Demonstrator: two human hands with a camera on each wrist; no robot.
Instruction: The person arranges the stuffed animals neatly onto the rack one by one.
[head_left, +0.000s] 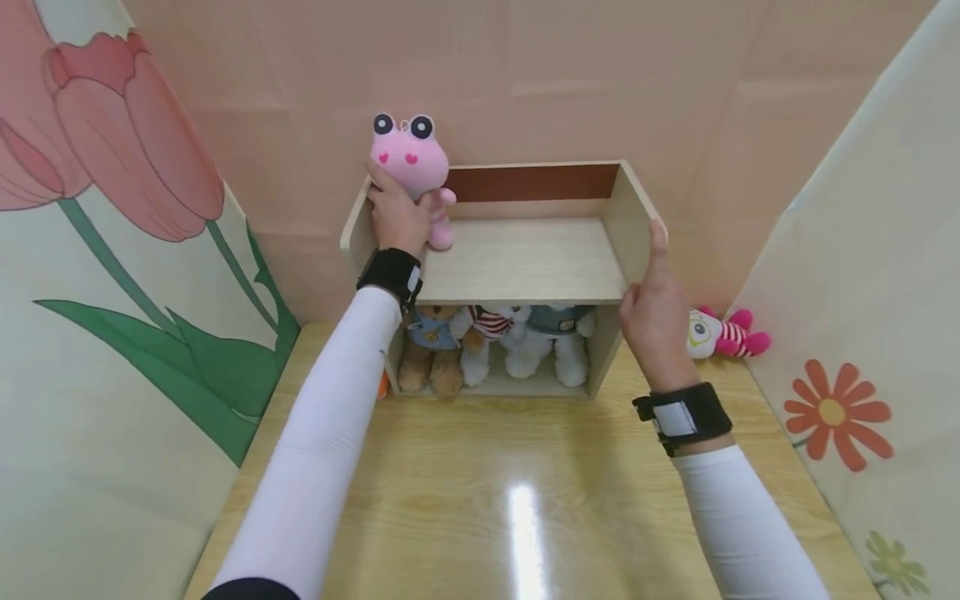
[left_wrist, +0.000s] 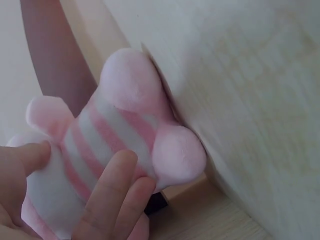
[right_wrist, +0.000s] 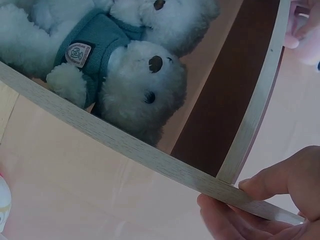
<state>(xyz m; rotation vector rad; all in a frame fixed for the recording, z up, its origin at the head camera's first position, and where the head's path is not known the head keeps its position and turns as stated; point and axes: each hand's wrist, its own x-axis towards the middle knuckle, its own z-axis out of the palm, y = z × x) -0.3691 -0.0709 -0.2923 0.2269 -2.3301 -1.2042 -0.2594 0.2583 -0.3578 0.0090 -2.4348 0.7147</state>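
My left hand (head_left: 401, 215) grips a pink frog plush toy (head_left: 417, 162) with big black-and-white eyes, at the left end of a small wooden shelf (head_left: 525, 262). In the left wrist view, thumb and fingers lie around the plush's striped body (left_wrist: 107, 130), and its rounded feet (left_wrist: 177, 155) meet the pale board. The toy stands nearly upright on the upper tier. At the other end, my right hand (head_left: 660, 321) pinches the shelf's side panel (right_wrist: 125, 150), thumb on one face and fingers on the other.
Below, a brown bear (head_left: 431, 358) and white bears (head_left: 555, 346) in clothes sit side by side. A pink striped plush (head_left: 723, 333) lies on the table (head_left: 465, 492) right of the shelf. An orange object (head_left: 383, 385) peeks out at left. Fabric walls (head_left: 525, 75) surround the table.
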